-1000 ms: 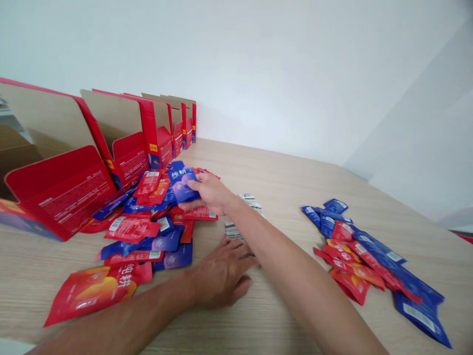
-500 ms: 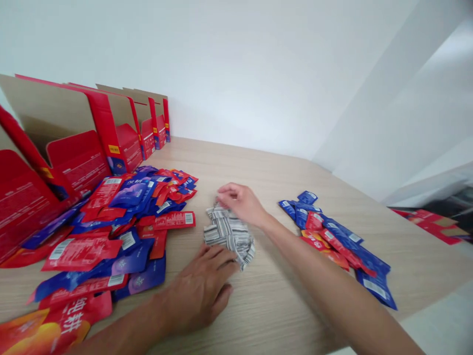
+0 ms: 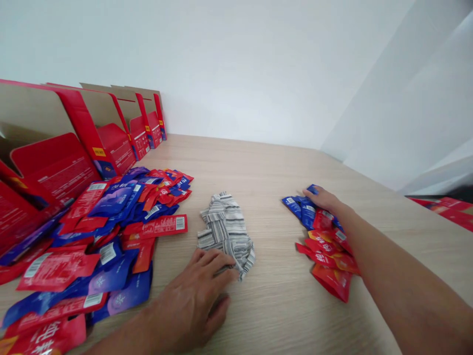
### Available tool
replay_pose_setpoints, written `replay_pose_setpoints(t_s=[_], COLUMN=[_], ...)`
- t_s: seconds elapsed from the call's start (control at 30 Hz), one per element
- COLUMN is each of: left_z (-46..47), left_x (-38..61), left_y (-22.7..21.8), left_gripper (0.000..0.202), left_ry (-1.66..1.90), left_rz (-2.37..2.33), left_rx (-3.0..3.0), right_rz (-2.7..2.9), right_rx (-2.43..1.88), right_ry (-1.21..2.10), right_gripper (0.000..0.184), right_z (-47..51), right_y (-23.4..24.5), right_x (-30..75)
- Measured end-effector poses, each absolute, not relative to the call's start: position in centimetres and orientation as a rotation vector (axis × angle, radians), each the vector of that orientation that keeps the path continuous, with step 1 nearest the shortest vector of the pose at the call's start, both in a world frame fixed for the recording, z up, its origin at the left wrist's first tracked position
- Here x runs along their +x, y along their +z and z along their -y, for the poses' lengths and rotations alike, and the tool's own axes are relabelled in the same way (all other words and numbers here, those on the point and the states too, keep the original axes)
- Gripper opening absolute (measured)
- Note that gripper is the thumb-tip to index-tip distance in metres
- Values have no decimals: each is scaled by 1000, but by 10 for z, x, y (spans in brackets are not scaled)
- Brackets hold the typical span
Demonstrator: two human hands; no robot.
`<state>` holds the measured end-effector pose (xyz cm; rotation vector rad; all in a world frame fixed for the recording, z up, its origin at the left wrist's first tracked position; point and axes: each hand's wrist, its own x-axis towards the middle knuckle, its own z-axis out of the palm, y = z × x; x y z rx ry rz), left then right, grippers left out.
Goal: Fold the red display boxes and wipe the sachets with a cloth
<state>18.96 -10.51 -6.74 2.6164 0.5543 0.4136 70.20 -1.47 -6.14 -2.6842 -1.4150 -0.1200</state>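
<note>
A folded grey-and-white striped cloth (image 3: 231, 227) lies in the middle of the table. My left hand (image 3: 201, 291) rests palm down at its near edge, fingers stretched out and touching the fabric. Over on the right, my right hand (image 3: 325, 199) is closed at the far end of a group of sachets, with a small blue sachet (image 3: 313, 189) between thumb and fingers. Its other fingers are partly hidden. More blue sachets (image 3: 307, 214) and several red sachets (image 3: 328, 246) lie beside that hand and along the forearm, which covers some of the group.
A large heap of red and blue sachets (image 3: 111, 246) spreads over the left of the table (image 3: 240, 158). Behind it stands a row of open red cartons (image 3: 114, 143). A white wall (image 3: 251, 74) rises at the back. Red packaging (image 3: 447, 209) shows past the right edge.
My right hand has left the cloth and moved right onto the sachets there. The red ones now lie spread further left beside the forearm. My left hand stays by the cloth.
</note>
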Motion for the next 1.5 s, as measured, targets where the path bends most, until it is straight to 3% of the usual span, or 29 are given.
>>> replay_pose_setpoints(t_s=[0.23, 0.53, 0.7, 0.9, 1.0, 1.17, 1.33, 1.5], left_z=[99, 101, 104, 106, 106, 106, 106, 107], left_x=[188, 186, 185, 187, 187, 187, 188, 188], left_y=[-69, -67, -72, -72, -71, -72, -69, -68], left_gripper=[43, 38, 37, 37, 38, 38, 37, 39], left_ry=[410, 493, 502, 507, 495, 499, 479, 473], left_rz=[-526, -503, -521, -520, -528, -529, -521, -530], left_rx=[2584, 2617, 2638, 2651, 2648, 2648, 2648, 2655], right_rz=[1630, 1934, 1932, 1870, 1908, 2242, 2369, 2252], right_rx=[-2663, -2412, -2289, -1978, -1659, -1303, -1263, -1256], right_ry=[25, 15, 33, -84, -70, 226, 269, 284], right_gripper=[73, 35, 70, 78, 72, 65, 35, 24], right_z=[-19, -22, -14, -9, 2, 41, 59, 59], right_y=[-70, -53, -45, -29, -18, -24, -55, -69], right_x=[671, 598, 575, 547, 517, 451, 421, 422])
